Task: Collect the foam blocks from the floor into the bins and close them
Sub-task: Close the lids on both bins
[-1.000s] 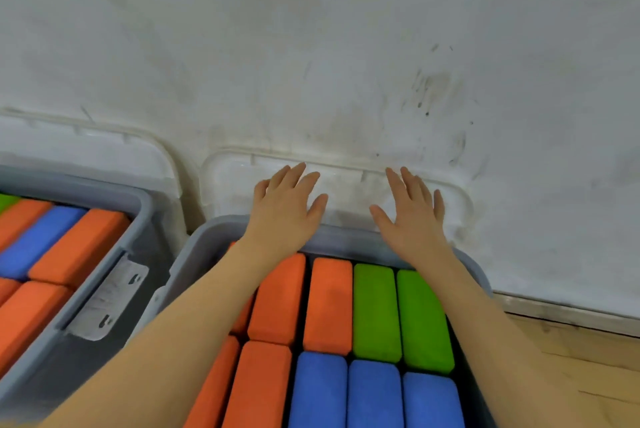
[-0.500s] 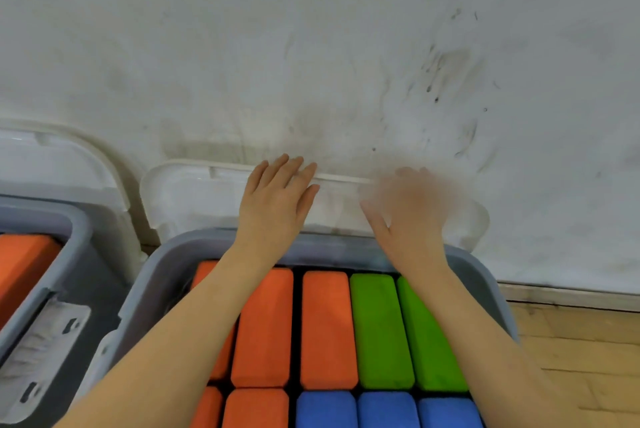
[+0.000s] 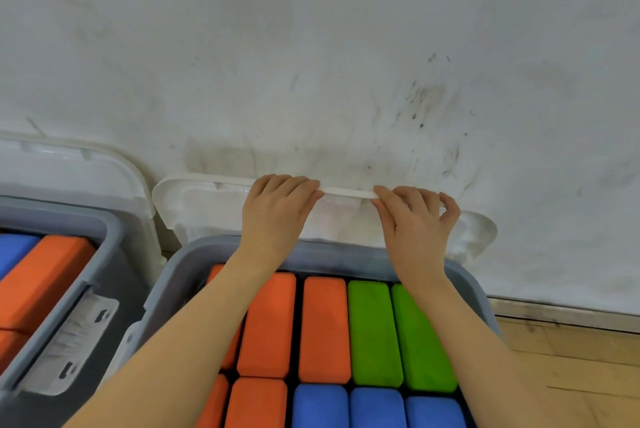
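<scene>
A grey bin sits in front of me, packed with orange foam blocks, green foam blocks and blue foam blocks. Its white lid stands upright against the wall behind the bin. My left hand curls its fingers over the lid's top edge. My right hand grips the same edge a little to the right. A second grey bin at the left holds orange and blue blocks, with its own white lid leaning on the wall.
A scuffed white wall rises right behind the bins. Wooden floor shows at the lower right, below a baseboard. A white latch hangs on the left bin's side, close to the near bin.
Both hands went from lying flat and open on the lid to curling over its top edge and gripping it. The view shifted slightly.
</scene>
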{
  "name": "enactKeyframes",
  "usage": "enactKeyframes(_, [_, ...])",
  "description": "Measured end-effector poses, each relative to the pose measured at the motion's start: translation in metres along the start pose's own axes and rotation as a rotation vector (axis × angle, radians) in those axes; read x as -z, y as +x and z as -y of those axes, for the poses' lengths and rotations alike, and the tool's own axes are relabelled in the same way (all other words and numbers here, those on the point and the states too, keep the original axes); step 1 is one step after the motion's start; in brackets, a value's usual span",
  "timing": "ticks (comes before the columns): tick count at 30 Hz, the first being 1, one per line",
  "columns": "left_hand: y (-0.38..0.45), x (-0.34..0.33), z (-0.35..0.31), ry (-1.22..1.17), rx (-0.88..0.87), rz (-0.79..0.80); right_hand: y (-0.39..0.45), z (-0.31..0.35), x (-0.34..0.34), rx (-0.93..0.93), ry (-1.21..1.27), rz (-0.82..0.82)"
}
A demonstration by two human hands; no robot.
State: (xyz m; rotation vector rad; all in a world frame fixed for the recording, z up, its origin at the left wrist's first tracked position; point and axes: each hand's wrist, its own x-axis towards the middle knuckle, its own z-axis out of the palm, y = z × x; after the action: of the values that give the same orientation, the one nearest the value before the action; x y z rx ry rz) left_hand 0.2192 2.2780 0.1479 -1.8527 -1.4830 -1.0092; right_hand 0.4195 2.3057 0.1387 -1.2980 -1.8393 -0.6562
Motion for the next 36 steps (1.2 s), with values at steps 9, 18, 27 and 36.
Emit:
enactKeyframes(9, [0.056,0.072,-0.028,0.089,-0.031,-0.13,0.051,0.004,0.069,-0.021,0.094,-0.19])
enactKeyframes(18, [0.041,0.147,-0.056,0.321,-0.169,-0.21,0.037,0.02,0.143,-0.021,0.154,-0.187])
enactKeyframes(27, [-0.02,0.195,-0.079,0.21,-0.174,-0.141,-0.017,0.038,0.203,0.054,0.216,0.003])
enactKeyframes(36, [-0.08,0.23,-0.089,0.088,-0.237,0.006,-0.064,0.051,0.252,0.146,0.233,0.414])
